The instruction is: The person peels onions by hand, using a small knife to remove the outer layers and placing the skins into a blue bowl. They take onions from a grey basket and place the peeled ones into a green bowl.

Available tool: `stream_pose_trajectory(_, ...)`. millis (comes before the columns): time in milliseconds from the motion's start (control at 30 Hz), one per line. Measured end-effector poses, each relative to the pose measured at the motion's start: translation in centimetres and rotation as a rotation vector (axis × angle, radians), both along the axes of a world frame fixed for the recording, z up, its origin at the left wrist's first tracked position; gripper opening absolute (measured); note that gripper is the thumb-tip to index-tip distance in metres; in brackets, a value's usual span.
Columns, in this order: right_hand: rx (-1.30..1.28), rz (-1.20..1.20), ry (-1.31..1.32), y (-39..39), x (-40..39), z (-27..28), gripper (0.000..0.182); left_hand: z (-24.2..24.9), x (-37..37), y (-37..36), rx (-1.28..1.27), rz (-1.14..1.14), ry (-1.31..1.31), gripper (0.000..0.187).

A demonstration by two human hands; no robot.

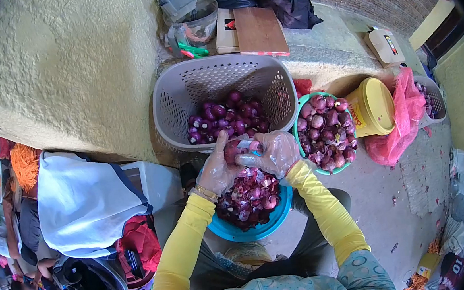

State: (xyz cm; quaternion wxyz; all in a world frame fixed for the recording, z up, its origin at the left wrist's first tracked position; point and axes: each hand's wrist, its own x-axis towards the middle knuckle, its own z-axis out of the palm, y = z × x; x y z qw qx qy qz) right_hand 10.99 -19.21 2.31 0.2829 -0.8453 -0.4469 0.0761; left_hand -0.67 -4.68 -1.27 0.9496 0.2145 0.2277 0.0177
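Observation:
Both my hands wear clear plastic gloves and meet above the blue basin. My left hand (216,168) is closed around a red onion (233,151). My right hand (273,154) is closed against the onion's right side, and a small blue and red bit shows at its fingers; I cannot tell what that is. Below, the blue basin (252,234) holds a heap of onion skins (247,196). Just beyond my hands stands a grey perforated basket (220,66) with peeled red onions (223,117) in it.
To the right are a green-rimmed basket (297,120) of unpeeled onions (328,131), a yellow bucket (377,105) and a pink net sack (398,126). A low wall (63,72) rises at the left. White cloth (81,202) drapes nearby. Other people sit at far left.

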Motion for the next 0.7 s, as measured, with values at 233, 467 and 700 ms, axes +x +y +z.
stream_pose_trajectory(233, -0.004, 0.013, -0.032, 0.0, -0.2, -0.8, 0.061, -0.8, 0.0, 0.3, -0.057, -0.008, -0.004, 0.06)
stream_pose_trajectory(467, 0.111, 0.037, 0.03, 0.1, -0.7, -1.0, 0.048, -1.8, 0.3, 0.4, -0.082, 0.077, 0.021, 0.06)
stream_pose_trajectory(700, 0.129, 0.039, 0.146, 0.2, -1.0, -0.8, 0.046, -1.6, 0.3, 0.3, -0.084, 0.11, -0.005, 0.061)
